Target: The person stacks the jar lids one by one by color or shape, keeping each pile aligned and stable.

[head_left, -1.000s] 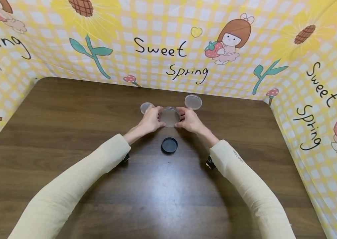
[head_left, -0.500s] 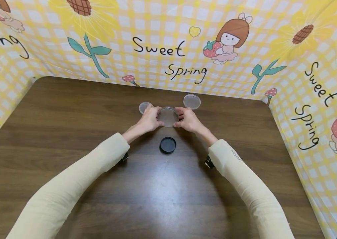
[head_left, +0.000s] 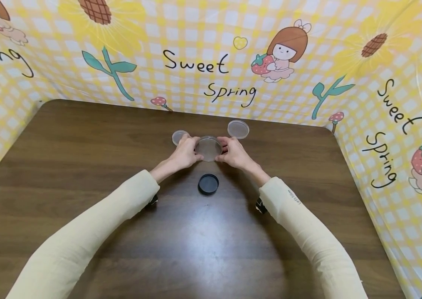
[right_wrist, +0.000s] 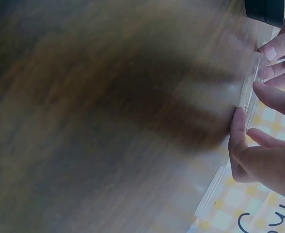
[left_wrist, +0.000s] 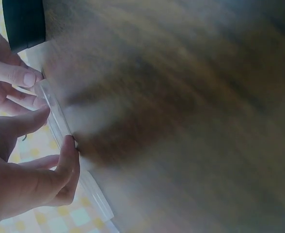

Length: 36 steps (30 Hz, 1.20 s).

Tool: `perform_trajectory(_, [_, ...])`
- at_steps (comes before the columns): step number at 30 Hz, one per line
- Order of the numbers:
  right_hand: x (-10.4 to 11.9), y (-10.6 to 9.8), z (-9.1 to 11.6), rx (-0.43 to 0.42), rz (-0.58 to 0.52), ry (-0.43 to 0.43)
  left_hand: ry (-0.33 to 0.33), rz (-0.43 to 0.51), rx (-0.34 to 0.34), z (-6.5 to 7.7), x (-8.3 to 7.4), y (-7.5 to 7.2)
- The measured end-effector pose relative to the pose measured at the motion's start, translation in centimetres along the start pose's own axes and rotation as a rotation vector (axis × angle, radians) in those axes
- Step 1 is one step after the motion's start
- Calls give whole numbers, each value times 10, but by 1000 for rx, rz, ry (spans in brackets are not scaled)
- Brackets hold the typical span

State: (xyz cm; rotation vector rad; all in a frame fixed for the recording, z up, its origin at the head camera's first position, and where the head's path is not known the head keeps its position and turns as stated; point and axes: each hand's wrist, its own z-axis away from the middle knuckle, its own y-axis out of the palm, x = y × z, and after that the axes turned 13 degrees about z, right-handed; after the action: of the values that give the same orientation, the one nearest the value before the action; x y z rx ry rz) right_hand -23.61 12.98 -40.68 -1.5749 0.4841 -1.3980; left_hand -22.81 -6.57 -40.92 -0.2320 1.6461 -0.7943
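A clear round petri dish (head_left: 209, 150) lies flat on the wooden table between both hands. My left hand (head_left: 184, 153) grips its left side, thumb at the near edge and fingers farther back. From the opposite side my right hand (head_left: 235, 153) holds the rim the same way. In the left wrist view the dish (left_wrist: 59, 119) appears edge-on, low at the tabletop, with fingertips right at its rim. The right wrist view shows the dish (right_wrist: 249, 92) between the fingers of both hands too. Closer to the person sits a shallow black round dish (head_left: 208, 184).
Behind the left hand, partly covered by it, is a smaller clear round dish (head_left: 178, 137). Another clear round dish (head_left: 238, 129) lies behind the right hand. A yellow checked cloth (head_left: 192, 83) hangs along the table's back and sides.
Both hands keep their hold on the petri dish, which stays in place. Only the head view has shifted slightly.
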Motion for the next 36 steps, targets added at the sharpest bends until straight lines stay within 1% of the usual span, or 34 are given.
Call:
perform_trajectory(9, [0,-1,1,15,26,2,-17,8,16,3,0,0])
perform_trajectory(12, [0,-1,1,16,23,-2,-12,7,17,4,1,0])
perform_trajectory(18, [0,-1,2,17,15,-12,-9,4,7,5,2,0])
perform_trajectory(21, [0,-2,3,23,17,-4,-18,17,0,7,2,-1])
perform_trajectory(26, [-2,-6,7,18,24,-1,-8,33,-4,6,0,-2])
perform_trajectory(29, [-6,-7,9,5,13,0,-1,38,-15,5,0,-2])
perform_trajectory(33, [-11,-7,12,-18,19,4,8,63,-48,5,-1,-3])
perform_trajectory(36, [-13,-8,14,-27,25,1,29,82,-71,4,-2,-5])
